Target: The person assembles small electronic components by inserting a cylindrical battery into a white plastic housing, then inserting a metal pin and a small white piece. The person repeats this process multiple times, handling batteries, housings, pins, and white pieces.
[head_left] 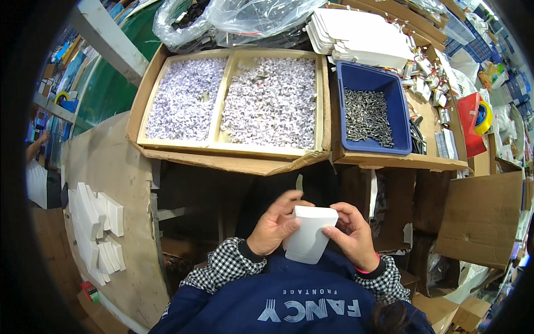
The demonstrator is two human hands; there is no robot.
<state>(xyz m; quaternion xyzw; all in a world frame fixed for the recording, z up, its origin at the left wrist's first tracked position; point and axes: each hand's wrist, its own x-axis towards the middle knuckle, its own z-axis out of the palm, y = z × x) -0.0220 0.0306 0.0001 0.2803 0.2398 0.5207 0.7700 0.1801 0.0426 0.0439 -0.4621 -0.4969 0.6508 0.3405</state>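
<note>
A white, slightly tapered box-like piece (309,236) is held in front of my chest, its narrow top face turned up. My left hand (276,222) grips it from the left, thumb on the front face. A thin pale-green strip (299,182) stands up by the left fingertips; whether they pinch it I cannot tell. On the right side, my right hand (354,236) closes round the piece with its thumb on the front and the other fingers at the upper edge. The back of the piece is hidden.
Ahead, a divided tray (222,100) carries many small white parts. Right of it stands a blue bin (401,111) of small metal pieces. White panels (361,36) are stacked behind. More white pieces (94,222) lie on the board at left. A cardboard flap (478,217) juts out at right.
</note>
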